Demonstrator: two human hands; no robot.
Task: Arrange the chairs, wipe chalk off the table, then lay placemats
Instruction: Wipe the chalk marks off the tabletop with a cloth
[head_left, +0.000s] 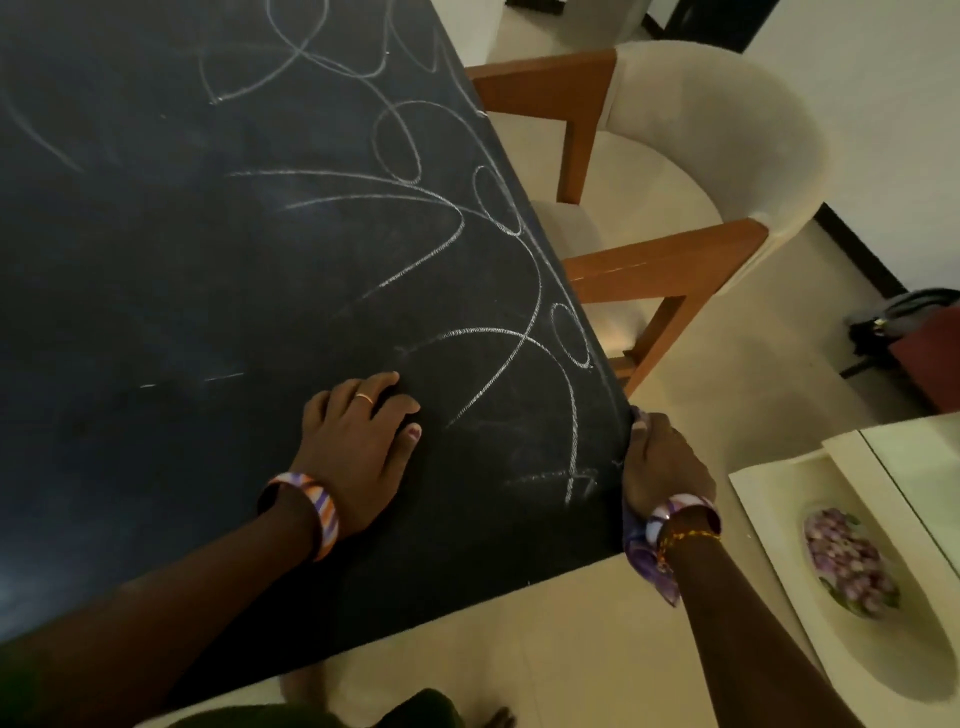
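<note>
You are standing in the dining area of a home. A large dark table (208, 260) covered in chalk scribbles (452, 228) has an upholstered cream armchair (717, 135) with wooden arms pushed up to its side. Pale floor tiles (545, 634) run to white walls with dark skirting, and a decorative floral dish (852, 561) sits on a white sideboard (769, 499) nearby.

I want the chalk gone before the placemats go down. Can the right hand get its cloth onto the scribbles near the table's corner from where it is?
Probably yes. The right hand holds the purple cloth at the table edge, right beside the nearest chalk marks. Nothing lies between; the left hand rests farther in.
</note>
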